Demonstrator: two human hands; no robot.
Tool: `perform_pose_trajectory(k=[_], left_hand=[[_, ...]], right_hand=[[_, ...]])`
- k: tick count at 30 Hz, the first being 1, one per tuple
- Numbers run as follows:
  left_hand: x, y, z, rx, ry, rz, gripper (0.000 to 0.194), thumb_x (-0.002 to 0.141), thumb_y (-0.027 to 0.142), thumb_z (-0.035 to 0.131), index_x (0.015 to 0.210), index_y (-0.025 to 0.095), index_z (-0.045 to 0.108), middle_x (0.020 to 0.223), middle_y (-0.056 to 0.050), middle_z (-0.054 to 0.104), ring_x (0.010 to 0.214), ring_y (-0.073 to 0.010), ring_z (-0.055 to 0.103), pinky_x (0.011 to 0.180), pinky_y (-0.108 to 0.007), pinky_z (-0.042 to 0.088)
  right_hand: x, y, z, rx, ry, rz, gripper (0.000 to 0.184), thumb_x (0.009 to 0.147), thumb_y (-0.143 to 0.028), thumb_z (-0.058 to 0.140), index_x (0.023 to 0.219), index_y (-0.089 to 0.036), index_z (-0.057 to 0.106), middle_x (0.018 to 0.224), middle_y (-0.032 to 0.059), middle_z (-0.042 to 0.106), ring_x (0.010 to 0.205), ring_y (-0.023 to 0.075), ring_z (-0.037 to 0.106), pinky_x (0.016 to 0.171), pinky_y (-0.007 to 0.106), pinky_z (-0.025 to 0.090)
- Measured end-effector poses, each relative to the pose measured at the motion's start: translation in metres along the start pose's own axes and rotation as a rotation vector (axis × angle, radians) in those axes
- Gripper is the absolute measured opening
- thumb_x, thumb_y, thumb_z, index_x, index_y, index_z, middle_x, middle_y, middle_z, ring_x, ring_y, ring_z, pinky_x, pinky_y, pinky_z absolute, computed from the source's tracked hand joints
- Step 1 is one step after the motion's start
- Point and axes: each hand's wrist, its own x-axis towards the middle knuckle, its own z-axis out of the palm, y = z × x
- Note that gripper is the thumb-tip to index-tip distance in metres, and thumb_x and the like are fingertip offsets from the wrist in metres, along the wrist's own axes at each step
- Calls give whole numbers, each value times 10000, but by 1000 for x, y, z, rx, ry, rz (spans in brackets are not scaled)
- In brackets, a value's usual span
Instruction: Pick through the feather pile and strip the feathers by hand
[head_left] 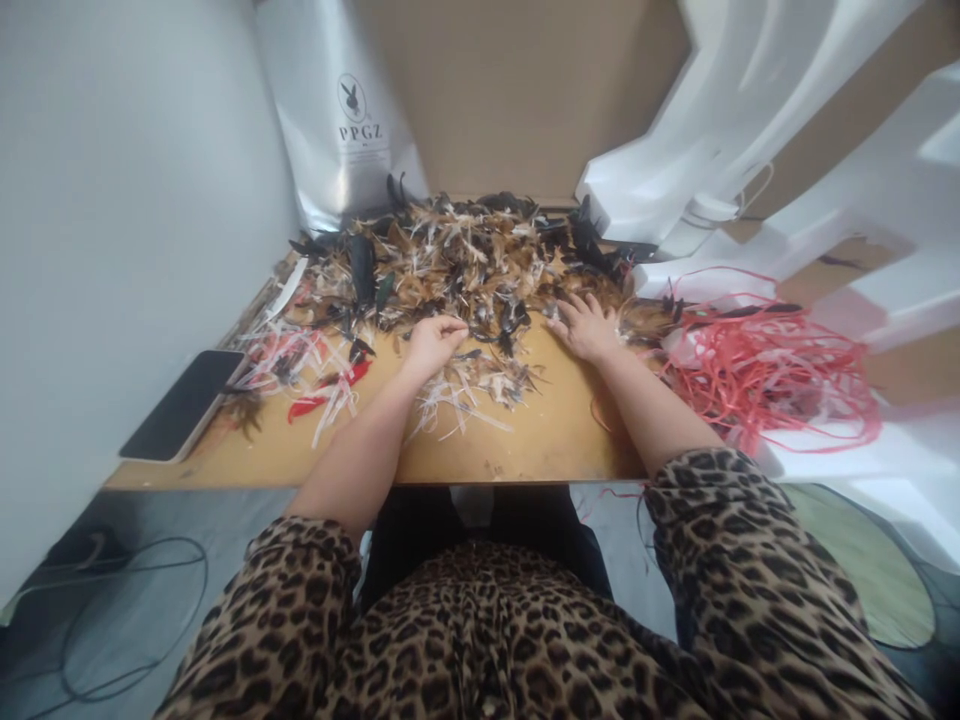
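A heap of brown, black and white feathers point(465, 250) covers the back of the wooden table. At its front edge, my left hand point(435, 343) is closed with thumb and forefinger pinched together; what is between the fingertips, if anything, is too small to make out. My right hand point(587, 327) lies palm down with its fingers spread, touching the heap's right front part beside some brown feathers point(646, 325). Between my forearms is a small pile of pale feather bits and white strips point(480, 385) on the tabletop point(540, 440).
At the left edge lies a phone point(184, 405). Near it are red feathers point(330, 390) and white strips point(281, 355). A tangle of red ribbon point(780, 370) sits at the right. Behind stand a silver bag point(330, 110), a cardboard panel point(525, 90) and white foam pieces point(652, 160).
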Motion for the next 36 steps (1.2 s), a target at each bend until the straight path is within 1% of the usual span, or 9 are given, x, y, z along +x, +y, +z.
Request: perform_pose_trajectory(k=[8,16,18,21,24,27,30,33,36], left_hand=[[1,-4,1,-53,23,2,245,686,300,626,868,154,703,771,-60,686,638,-133,589,640,-253,466],[3,-6,-2,-77,65,-8,286,686,340,629,886,149,702,751,-61,677,605,-121,571,608,-242,457],[4,-7,-2,-105,76,-19,294,684,341,630,892,144,698,738,-59,674,585,-112,563,593,-235,453],[5,-9,-2,-153,94,-45,307,680,338,637,902,134,689,688,-51,661,560,-102,557,569,-221,444],[6,-8,-3,-178,98,-56,316,680,345,636,904,126,682,656,-47,652,543,-100,558,537,-210,435],[6,-5,-5,-222,112,-55,299,683,327,629,888,115,673,673,-52,657,543,-101,567,514,-204,433],[6,-3,-6,-255,132,-74,259,678,299,629,850,108,662,699,-56,665,517,-88,556,486,-193,422],[7,-2,-7,-269,149,-75,233,682,280,621,844,116,657,725,-53,673,489,-72,540,458,-179,402],[7,-1,-7,-269,156,-82,211,684,261,617,835,118,654,726,-48,675,474,-63,529,453,-174,395]], right_hand=[[-1,-3,-5,93,81,-21,600,848,-565,315,1321,-213,428,1402,127,403,1295,363,280,964,636,260],[-2,-24,-32,210,210,-6,531,841,-522,361,1242,-210,511,1348,100,474,1279,355,317,977,563,272],[-3,-37,-41,211,268,-46,475,843,-476,385,1204,-209,542,1318,90,505,1272,336,329,988,532,263],[-10,-68,-53,211,322,-168,378,843,-402,424,1124,-215,595,1254,77,562,1256,311,349,1010,514,217],[-17,-106,-59,253,268,-325,282,845,-341,440,990,-229,653,1098,59,651,1157,277,444,1013,492,202],[-13,-134,-58,327,155,-420,240,832,-301,458,879,-222,680,930,54,691,980,239,539,961,452,269],[5,-141,-48,478,138,-360,230,809,-281,471,860,-218,686,901,34,696,883,207,579,878,378,360],[24,-131,-32,719,149,-184,246,783,-282,483,869,-171,685,868,36,697,793,169,602,764,289,429],[29,-117,-16,827,197,-20,239,743,-271,512,848,-143,684,836,38,695,763,157,604,740,266,443]])
